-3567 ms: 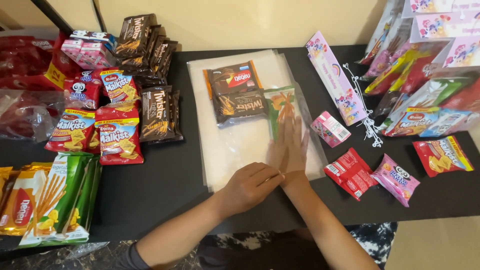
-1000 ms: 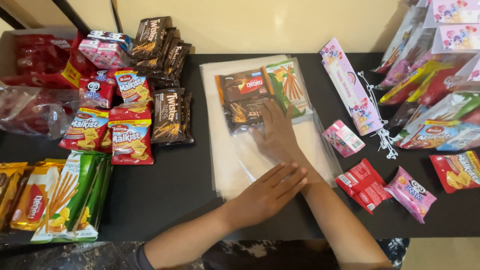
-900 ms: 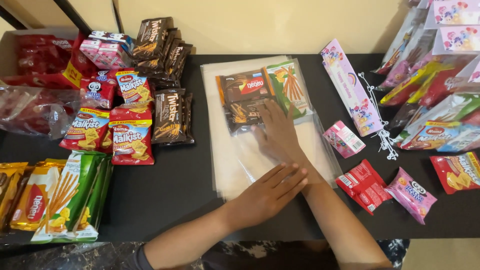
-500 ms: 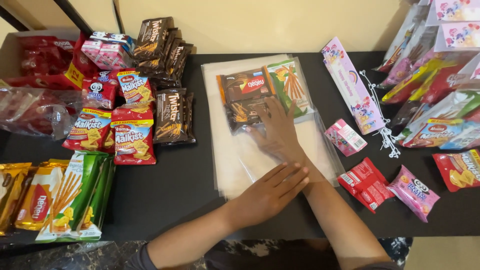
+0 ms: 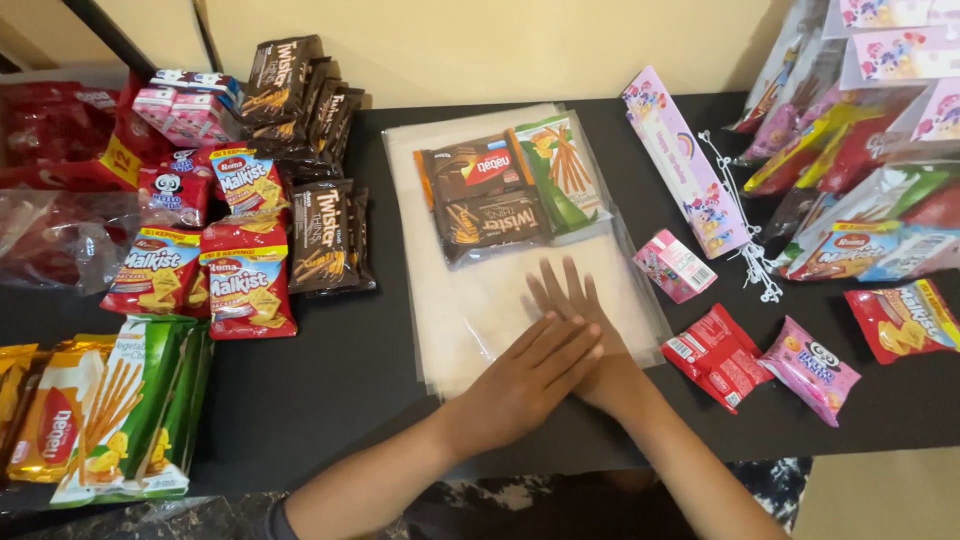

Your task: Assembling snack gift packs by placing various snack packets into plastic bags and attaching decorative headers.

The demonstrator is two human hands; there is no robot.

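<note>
R hand (image 5: 572,305) is veiled inside the clear bag (image 5: 640,300), its wrist covered by L hand (image 5: 530,375); gold packs (image 5: 25,415) at 9 o'clock are cut by the frame edge.

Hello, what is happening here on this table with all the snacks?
A person is packing snacks into a clear plastic bag lying flat on a black table. The right hand is inside the bag, palm down. The left hand lies flat over the bag's open end and the right wrist. Two brown wafer packets and a green stick-biscuit packet sit at the bag's far end. A small pink carton lies to the right.
</note>
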